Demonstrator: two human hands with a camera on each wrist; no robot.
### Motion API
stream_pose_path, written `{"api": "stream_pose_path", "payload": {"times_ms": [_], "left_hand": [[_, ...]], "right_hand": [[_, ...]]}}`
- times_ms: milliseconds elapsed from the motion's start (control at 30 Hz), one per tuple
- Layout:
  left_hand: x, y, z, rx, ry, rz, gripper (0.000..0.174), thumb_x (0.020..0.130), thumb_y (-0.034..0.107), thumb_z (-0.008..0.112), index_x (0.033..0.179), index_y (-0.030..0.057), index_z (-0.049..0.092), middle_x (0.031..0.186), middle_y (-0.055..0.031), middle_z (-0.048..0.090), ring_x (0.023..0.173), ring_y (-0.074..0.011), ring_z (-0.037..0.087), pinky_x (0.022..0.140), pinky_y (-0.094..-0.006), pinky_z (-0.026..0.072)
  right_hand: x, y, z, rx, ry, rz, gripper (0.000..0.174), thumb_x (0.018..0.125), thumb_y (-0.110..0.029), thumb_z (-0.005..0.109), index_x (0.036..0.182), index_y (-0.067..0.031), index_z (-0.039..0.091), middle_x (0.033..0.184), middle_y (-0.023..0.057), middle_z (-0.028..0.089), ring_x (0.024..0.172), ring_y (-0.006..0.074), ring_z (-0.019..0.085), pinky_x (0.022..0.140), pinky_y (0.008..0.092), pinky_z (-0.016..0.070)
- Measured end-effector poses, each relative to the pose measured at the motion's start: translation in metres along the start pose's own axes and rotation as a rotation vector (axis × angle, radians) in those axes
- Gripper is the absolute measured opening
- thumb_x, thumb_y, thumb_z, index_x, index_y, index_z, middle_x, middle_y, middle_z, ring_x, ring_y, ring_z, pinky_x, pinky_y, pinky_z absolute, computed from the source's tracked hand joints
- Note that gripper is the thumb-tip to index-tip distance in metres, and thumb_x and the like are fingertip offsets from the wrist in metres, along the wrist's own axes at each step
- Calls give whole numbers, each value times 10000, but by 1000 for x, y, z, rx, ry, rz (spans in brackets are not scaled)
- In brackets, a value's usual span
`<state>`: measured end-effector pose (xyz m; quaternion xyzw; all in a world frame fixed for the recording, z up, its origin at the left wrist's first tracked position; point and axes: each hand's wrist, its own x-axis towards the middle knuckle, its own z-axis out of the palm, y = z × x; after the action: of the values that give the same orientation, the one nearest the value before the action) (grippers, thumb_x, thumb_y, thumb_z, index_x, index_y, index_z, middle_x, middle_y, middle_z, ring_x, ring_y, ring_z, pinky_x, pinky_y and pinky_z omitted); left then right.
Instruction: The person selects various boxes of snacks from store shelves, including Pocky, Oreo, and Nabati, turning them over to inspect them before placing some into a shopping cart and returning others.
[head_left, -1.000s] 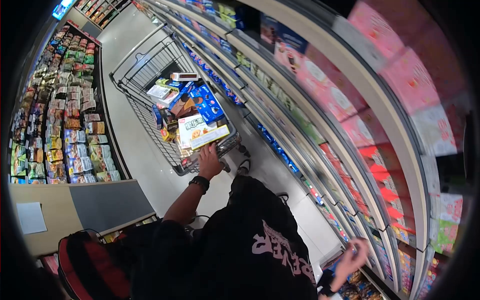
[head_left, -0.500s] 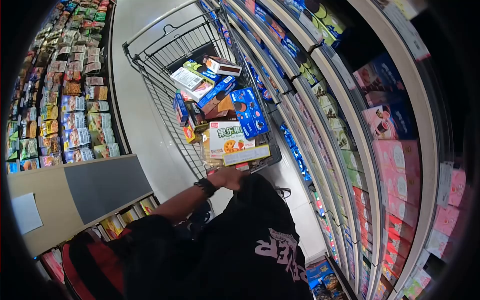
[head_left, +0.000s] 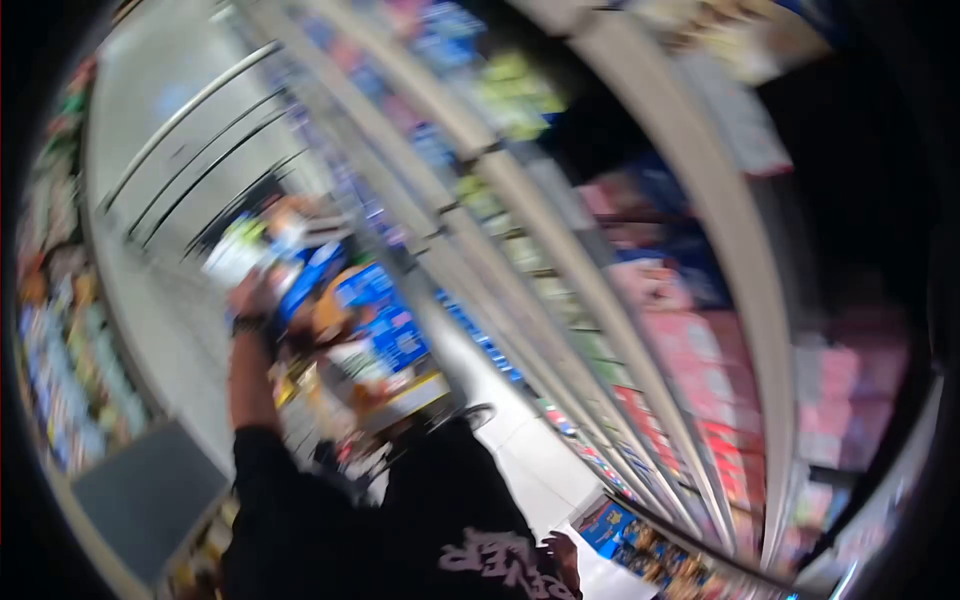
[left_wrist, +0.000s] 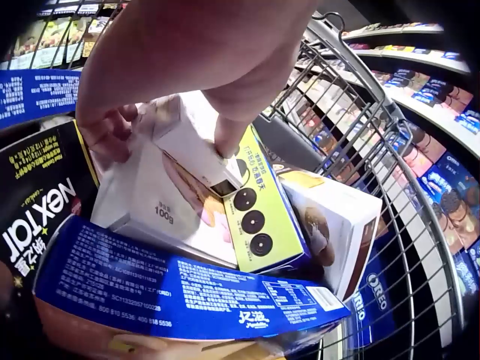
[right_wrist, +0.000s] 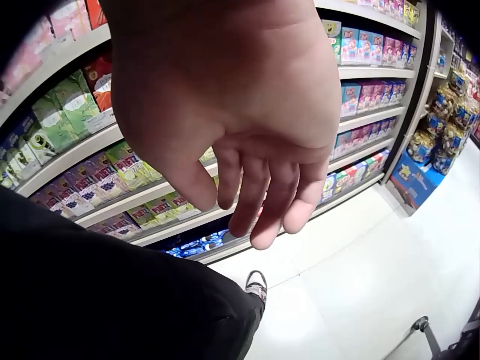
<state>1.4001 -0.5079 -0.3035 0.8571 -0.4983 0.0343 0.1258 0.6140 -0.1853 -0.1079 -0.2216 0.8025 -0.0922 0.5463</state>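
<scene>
My left hand point(left_wrist: 187, 64) reaches down into the shopping cart point(head_left: 195, 95) and grips a white box point(left_wrist: 161, 210) marked 100g, thumb on one side and fingers on the other. Around it lie a yellow-green cookie box point(left_wrist: 259, 217), a black Nextar box point(left_wrist: 45, 202) and a blue biscuit box point(left_wrist: 187, 292) in front. A white-and-brown box point(left_wrist: 330, 217) leans near the wire side. In the head view the same hand is blurred over the pile. My right hand point(right_wrist: 247, 142) hangs beside the leg with loosely bent fingers and holds nothing.
Shelves of boxed snacks point(right_wrist: 75, 105) run along the right of the aisle. A blue display point(right_wrist: 420, 180) with bagged goods stands at the shelf end. Packaged goods point(head_left: 75, 340) line the left side. A shoe point(right_wrist: 256, 283) shows on the pale floor.
My left hand has moved from the cart's near end forward into the pile and taken hold of the white box. The right hand has lowered to my side. The head view has shifted.
</scene>
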Motion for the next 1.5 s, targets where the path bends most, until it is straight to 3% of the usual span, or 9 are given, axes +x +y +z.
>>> {"api": "stream_pose_path", "payload": {"times_ms": [167, 333, 667, 767, 867, 900, 933, 1133, 1500], "left_hand": [[25, 59, -51, 120, -553, -357, 494, 911, 508, 463, 1124, 85, 603, 1082, -253, 633, 998, -435, 616, 830, -531, 506], [22, -6, 26, -116, -69, -954, 735, 612, 545, 783, 1121, 38, 624, 1137, -211, 619, 1032, -351, 613, 900, -437, 493], [-15, 11, -9, -1100, 112, -479, 580, 860, 227, 600, 1345, -33, 418, 1264, -203, 557, 1048, -382, 587, 922, -445, 439], [-95, -17, 8, -1022, -63, -595, 533, 931, 246, 496, 1383, -13, 379, 1266, -156, 550, 1048, -326, 574, 926, -439, 432], [-114, 185, -101, -1914, -806, -566, 550, 946, 364, 405, 1394, 44, 399, 1343, -139, 485, 1196, -295, 495, 1028, -430, 383], [-141, 138, 36, -1751, -621, -496, 485, 935, 311, 421, 1324, 25, 459, 1274, -142, 532, 1175, -279, 514, 1041, -422, 376], [-161, 252, -85, -1810, -590, -348, 450, 756, 99, 641, 1172, -39, 539, 964, -168, 640, 914, -279, 640, 822, -435, 525], [-207, 450, -204, -1672, -2323, -9, 386, 932, 354, 464, 1007, -15, 549, 616, -94, 536, 473, -198, 511, 463, -270, 416], [-212, 566, -286, -1427, -2382, 819, 421, 949, 269, 477, 1275, 1, 478, 1144, -216, 614, 953, -226, 637, 824, -346, 496]], "right_hand": [[-35, 7, 17, 14, 105, -104, 299, 879, -111, 579, 1145, 22, 604, 916, 130, 709, 786, 200, 701, 723, 310, 574], [-40, 27, 30, -38, 94, -36, 295, 924, -134, 559, 1186, -3, 593, 962, 131, 704, 833, 196, 692, 751, 319, 556], [16, 20, 18, -492, 137, -259, 344, 827, -290, 598, 1125, -122, 639, 979, 164, 690, 965, 356, 644, 840, 445, 514], [18, -71, 31, -509, 97, -289, 325, 833, -234, 573, 1131, -119, 635, 1084, 149, 663, 986, 333, 632, 876, 409, 496], [20, -158, 46, -530, 33, -598, 356, 861, -194, 549, 1193, -72, 594, 1192, 156, 616, 1061, 342, 597, 922, 411, 470], [28, -179, 54, -510, 8, -709, 389, 876, -207, 565, 1240, -69, 559, 1192, 155, 614, 1049, 344, 604, 930, 401, 469], [13, -212, 55, -416, -25, -755, 501, 909, -296, 584, 1342, -78, 458, 1255, 166, 570, 1065, 338, 605, 945, 394, 465], [-69, -312, 16, 279, -187, -1080, 807, 804, -192, 770, 1449, -82, 297, 1338, 119, 502, 1173, 228, 518, 999, 367, 415], [-232, -343, -127, -497, 573, -1468, 325, 801, -139, 725, 1082, -24, 609, 957, 128, 618, 847, 310, 607, 713, 386, 486]]}}
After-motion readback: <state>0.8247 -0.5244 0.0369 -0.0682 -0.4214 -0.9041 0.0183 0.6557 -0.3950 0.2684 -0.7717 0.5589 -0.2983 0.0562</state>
